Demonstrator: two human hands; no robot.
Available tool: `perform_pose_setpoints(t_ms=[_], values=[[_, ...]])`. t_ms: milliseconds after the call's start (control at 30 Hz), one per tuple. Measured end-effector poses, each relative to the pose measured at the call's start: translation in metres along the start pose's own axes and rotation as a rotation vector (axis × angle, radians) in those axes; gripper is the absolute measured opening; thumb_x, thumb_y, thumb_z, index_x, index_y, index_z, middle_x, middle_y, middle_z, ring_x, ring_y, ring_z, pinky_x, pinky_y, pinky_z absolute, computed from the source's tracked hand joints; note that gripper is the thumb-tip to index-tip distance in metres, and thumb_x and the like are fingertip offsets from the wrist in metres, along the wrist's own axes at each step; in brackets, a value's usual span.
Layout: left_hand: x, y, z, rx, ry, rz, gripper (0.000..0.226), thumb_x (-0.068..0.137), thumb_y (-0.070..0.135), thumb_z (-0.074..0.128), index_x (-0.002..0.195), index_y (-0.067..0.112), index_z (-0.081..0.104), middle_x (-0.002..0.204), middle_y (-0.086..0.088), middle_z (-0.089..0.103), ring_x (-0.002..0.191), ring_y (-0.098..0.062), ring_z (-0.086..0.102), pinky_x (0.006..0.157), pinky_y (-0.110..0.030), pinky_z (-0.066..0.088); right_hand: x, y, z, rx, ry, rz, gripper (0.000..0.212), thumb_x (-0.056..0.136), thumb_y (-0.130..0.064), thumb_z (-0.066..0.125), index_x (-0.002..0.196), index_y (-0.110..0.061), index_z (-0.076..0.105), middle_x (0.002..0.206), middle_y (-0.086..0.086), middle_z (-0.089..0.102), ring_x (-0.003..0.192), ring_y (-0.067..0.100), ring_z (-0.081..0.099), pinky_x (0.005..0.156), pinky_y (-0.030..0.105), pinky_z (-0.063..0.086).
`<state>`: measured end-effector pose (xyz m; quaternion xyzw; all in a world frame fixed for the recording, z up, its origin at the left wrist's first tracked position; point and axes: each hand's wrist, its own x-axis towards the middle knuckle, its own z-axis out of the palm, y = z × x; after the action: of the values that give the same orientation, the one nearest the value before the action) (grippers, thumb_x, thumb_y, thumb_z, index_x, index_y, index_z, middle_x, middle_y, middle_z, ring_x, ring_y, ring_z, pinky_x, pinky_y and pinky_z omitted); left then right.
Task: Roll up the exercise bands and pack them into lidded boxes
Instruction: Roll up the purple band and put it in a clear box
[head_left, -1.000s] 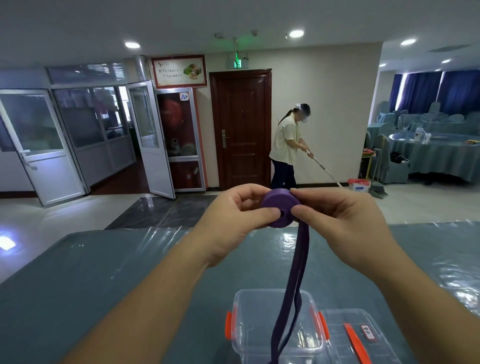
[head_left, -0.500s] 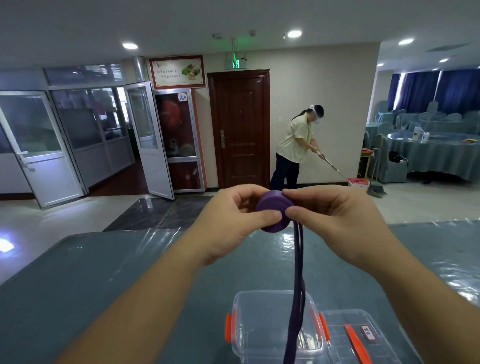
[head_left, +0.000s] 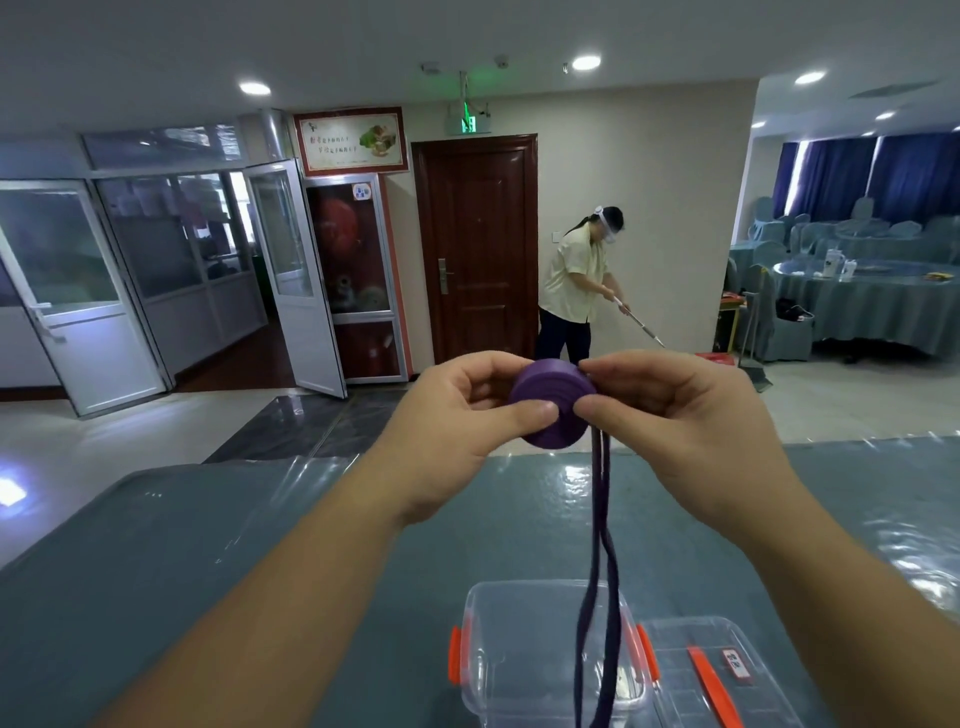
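A purple exercise band (head_left: 548, 402) is partly wound into a thick roll held up in front of me. My left hand (head_left: 457, 426) pinches the roll from the left, thumb on its face. My right hand (head_left: 680, 415) grips its right edge. The unrolled tail (head_left: 597, 571) hangs straight down as two strands into a clear plastic box (head_left: 519, 670) with orange latches on the table. The box's clear lid (head_left: 727, 675) with an orange handle lies flat just right of it.
The table (head_left: 208, 545) is covered in a teal cloth under clear plastic film. Beyond it, a person (head_left: 576, 280) mops the floor by a dark wooden door. Round tables with covered chairs (head_left: 862, 296) stand at the far right.
The roll has grown a little thicker and the hanging tail has shortened and swung slightly right. The person with the mop has moved to the right.
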<state>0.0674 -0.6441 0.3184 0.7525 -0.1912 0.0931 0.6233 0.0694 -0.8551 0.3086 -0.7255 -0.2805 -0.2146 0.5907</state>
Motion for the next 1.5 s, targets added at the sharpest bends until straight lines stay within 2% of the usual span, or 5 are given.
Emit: perform_pose_setpoints(t_ms=[533, 933, 1133, 1333, 1500], values=[[-0.001, -0.006, 0.007, -0.302, -0.062, -0.134, 0.035, 0.082, 0.020, 0.074, 0.115, 0.008, 0.076, 0.109, -0.014, 0.079, 0.100, -0.022, 0.075, 0.094, -0.038, 0.062, -0.006, 0.009, -0.010, 0.080, -0.065, 0.044, 0.042, 0.076, -0.020, 0.076, 0.118, -0.021, 0.075, 0.106, -0.006, 0.081, 0.102, 0.013, 0.077, 0.091, 0.026, 0.061], [0.000, -0.009, 0.008, -0.213, -0.025, -0.066, 0.039, 0.078, 0.018, 0.082, 0.117, 0.017, 0.076, 0.111, -0.011, 0.079, 0.108, -0.028, 0.074, 0.101, -0.046, 0.057, -0.008, 0.003, -0.006, 0.058, -0.005, 0.032, 0.045, 0.075, -0.024, 0.079, 0.120, -0.022, 0.075, 0.104, -0.010, 0.081, 0.100, 0.009, 0.077, 0.089, 0.022, 0.060], [0.000, -0.001, 0.003, 0.153, -0.094, -0.045, 0.029, 0.087, 0.012, 0.082, 0.113, 0.022, 0.074, 0.103, 0.003, 0.079, 0.097, -0.012, 0.076, 0.085, -0.025, 0.061, -0.006, -0.003, -0.007, -0.125, -0.140, 0.013, 0.038, 0.087, -0.009, 0.078, 0.111, -0.038, 0.075, 0.101, -0.022, 0.079, 0.099, 0.000, 0.075, 0.088, 0.015, 0.057], [-0.003, -0.003, 0.011, -0.260, -0.016, -0.072, 0.035, 0.083, 0.009, 0.077, 0.117, 0.011, 0.069, 0.107, -0.012, 0.079, 0.100, -0.027, 0.077, 0.089, -0.037, 0.063, -0.007, 0.001, 0.001, 0.150, 0.058, 0.018, 0.037, 0.074, -0.022, 0.078, 0.111, -0.023, 0.077, 0.101, -0.007, 0.082, 0.097, 0.011, 0.078, 0.086, 0.022, 0.061], [-0.001, -0.004, 0.005, 0.165, -0.070, 0.008, 0.031, 0.088, 0.011, 0.081, 0.114, 0.025, 0.072, 0.105, 0.003, 0.079, 0.099, -0.014, 0.075, 0.091, -0.033, 0.062, -0.004, 0.001, -0.004, -0.039, -0.079, 0.040, 0.034, 0.085, -0.006, 0.079, 0.111, -0.027, 0.078, 0.099, -0.014, 0.081, 0.096, 0.005, 0.077, 0.087, 0.019, 0.060]])
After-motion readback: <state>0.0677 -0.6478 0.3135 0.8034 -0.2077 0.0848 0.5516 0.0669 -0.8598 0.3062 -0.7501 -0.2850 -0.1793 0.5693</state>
